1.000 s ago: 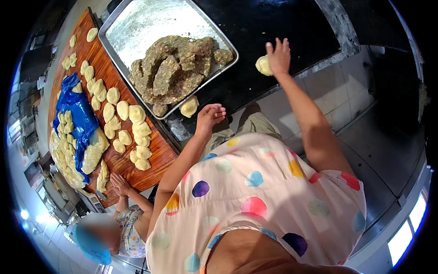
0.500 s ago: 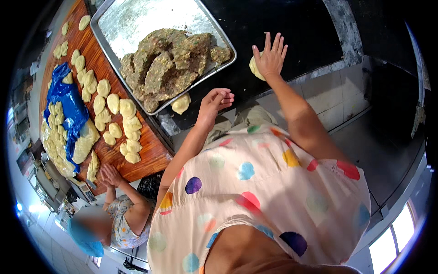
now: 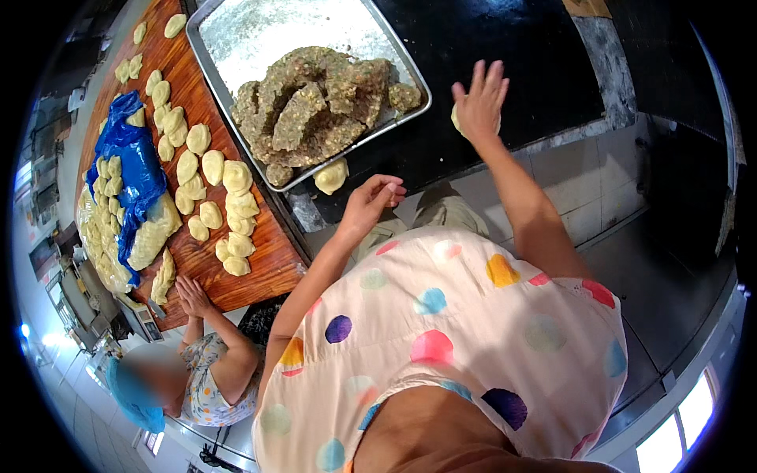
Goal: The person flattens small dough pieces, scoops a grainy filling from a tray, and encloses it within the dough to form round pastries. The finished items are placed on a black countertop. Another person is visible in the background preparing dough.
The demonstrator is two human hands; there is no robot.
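In the head view, my right hand (image 3: 479, 102) lies open, fingers spread, over a dough piece (image 3: 455, 120) on the black worktop (image 3: 544, 71). To press well, I'd keep the palm flat and the weight even. My left hand (image 3: 372, 206) curls loosely near the worktop's front edge; whether its fingers fully close, I cannot tell. My right palm hides most of the dough; the metal tray (image 3: 236, 31) is cut off at the top.
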